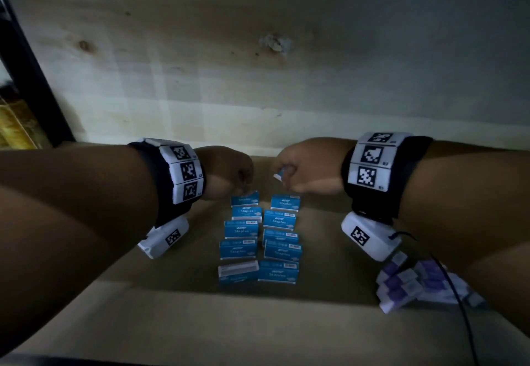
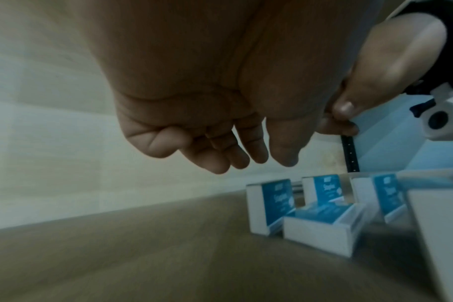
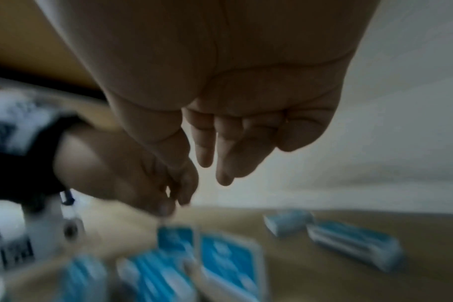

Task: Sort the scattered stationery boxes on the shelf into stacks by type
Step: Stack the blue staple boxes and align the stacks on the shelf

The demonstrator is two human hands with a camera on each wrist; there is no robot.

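On the wooden shelf [image 1: 172,322], seen from the head camera, blue staples boxes [image 1: 279,220] stood in two columns running away from the viewer, and a loose heap of purple boxes [image 1: 413,282] lay well apart at the right. Both forearms reached in from the sides, each wrist wrapped in a marker band [image 1: 185,170]. The left hand [image 1: 226,172] hung knuckles up just above the farthest box of the left column, fingers curled down; whether they touched it could not be told. The right hand [image 1: 304,169] was bunched above the right column, fingers and thumb pinching a small blue and white box [image 1: 280,174].

In the left wrist view, the left hand [image 2: 207,114] showed its palm from below, fingers [image 2: 212,161] loosely bent with gaps between them and nothing inside. Staples boxes [image 2: 318,228] sat lower right, some upright, one flat. The right hand's thumb [image 2: 391,71] entered top right.

In the right wrist view, blurred, the right hand [image 3: 233,102] pointed its fingers [image 3: 226,163] downward above the blue boxes [image 3: 230,261]; the pinched box was not visible here. Two further boxes [image 3: 349,241] lay flat to the right, and the left hand [image 3: 132,179] came in beside.
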